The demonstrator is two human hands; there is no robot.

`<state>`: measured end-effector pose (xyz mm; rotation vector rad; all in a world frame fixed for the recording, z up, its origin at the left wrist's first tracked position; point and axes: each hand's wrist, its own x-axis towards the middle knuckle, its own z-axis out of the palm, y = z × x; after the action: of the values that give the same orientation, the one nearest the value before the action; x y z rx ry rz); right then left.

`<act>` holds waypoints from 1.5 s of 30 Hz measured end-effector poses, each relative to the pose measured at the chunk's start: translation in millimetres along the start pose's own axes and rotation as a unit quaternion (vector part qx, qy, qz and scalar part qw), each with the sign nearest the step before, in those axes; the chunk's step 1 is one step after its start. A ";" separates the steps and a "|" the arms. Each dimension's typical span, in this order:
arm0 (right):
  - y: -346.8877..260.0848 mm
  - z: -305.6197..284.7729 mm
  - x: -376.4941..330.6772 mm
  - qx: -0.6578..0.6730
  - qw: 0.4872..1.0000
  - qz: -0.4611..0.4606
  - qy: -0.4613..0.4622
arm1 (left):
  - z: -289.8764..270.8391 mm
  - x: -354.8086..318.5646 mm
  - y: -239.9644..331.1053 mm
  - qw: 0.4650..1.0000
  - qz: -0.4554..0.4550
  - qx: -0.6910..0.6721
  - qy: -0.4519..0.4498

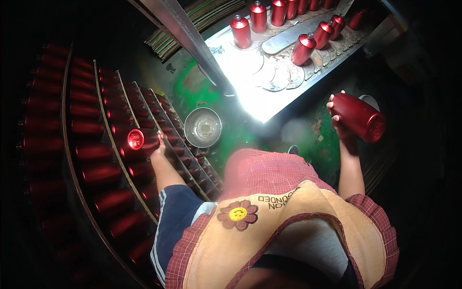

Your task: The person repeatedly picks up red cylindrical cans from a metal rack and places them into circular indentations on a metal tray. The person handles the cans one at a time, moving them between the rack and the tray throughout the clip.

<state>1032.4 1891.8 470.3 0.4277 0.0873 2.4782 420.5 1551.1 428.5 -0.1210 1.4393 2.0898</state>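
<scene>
My left hand [159, 146] is closed on one end of a glossy red bottle [136, 139] at the stacked rows on the left. The bottle's round embossed base faces up toward me, and the hand partly hides its other end. Out to the right, my right hand [340, 129] grips a second red bottle [358, 115], which lies tilted with its base toward the lower right. Its fingers wrap the far end, so the neck is hidden.
Rows of red bottles [98, 156] lie between thin boards [107, 113] on the left. Ahead, upright red bottles [303, 49] ride a brightly lit conveyor of overlapping plates [296, 77], beside a metal post [192, 43]. A metal pan [202, 127] sits on the green floor [240, 137].
</scene>
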 end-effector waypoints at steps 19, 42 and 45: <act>-114.8 8.7 -154.4 -0.141 0.966 -0.180 0.125 | 222.7 -111.5 -129.6 0.959 0.050 0.225 -0.165; -292.8 -108.1 241.7 -0.916 0.276 -0.227 0.183 | 590.4 -95.5 -380.7 0.637 0.405 0.583 -0.300; -313.1 -139.6 254.4 -0.923 0.282 -0.165 0.202 | 610.8 -110.8 -400.9 0.622 0.431 0.576 -0.310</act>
<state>971.4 2299.6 359.8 -1.1042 -1.9559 0.7051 869.8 2136.6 392.3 1.8971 2.1970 0.9757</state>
